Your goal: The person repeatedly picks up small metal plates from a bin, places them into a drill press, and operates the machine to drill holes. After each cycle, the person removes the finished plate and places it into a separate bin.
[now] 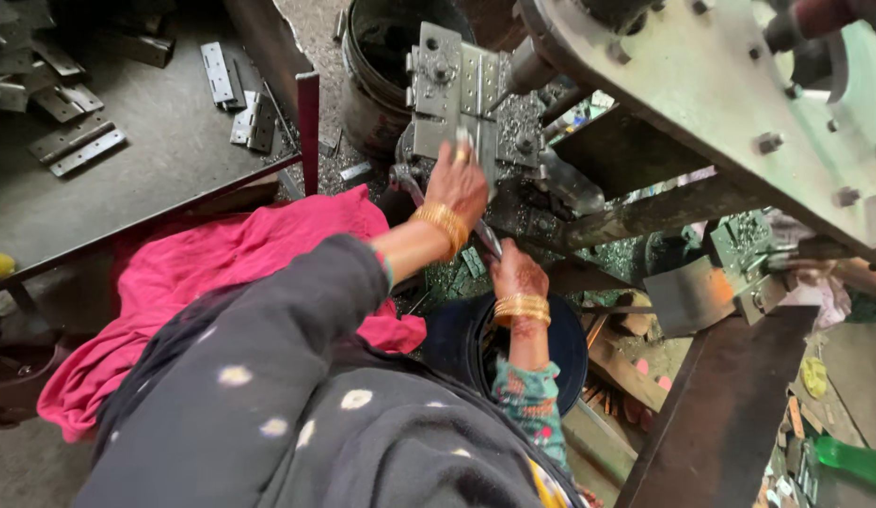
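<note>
Grimy workshop floor and steel machinery fill our view, with metal shavings strewn under the press. Our left hand (460, 179) reaches up to the perforated grey steel hinge plate (454, 94) mounted on the machine, fingers curled against its lower edge and touching it; whether they truly clamp it we cannot tell. Our right hand (518, 275) sits lower, closed around a thin metal rod (488, 240) that runs up toward the plate. Both wrists wear gold bangles. Just below the right hand stands a dark round bucket (570, 348), and a second rusty bucket (372, 103) stands behind the plate. Further left, a pink cloth (222, 273) lies over our lap, and flat grey hinge blanks (76, 146) lie scattered on the dark metal counter (165, 179).

We judge that fingers so near the tooling could be pinched if the machine cycles, loose cloth could snag on moving parts, and the sharp shavings could cut bare skin.

Our right palm is hidden, the machine's upper body is cut off by the picture's edge, and the bucket contents are too dark to make out.
</note>
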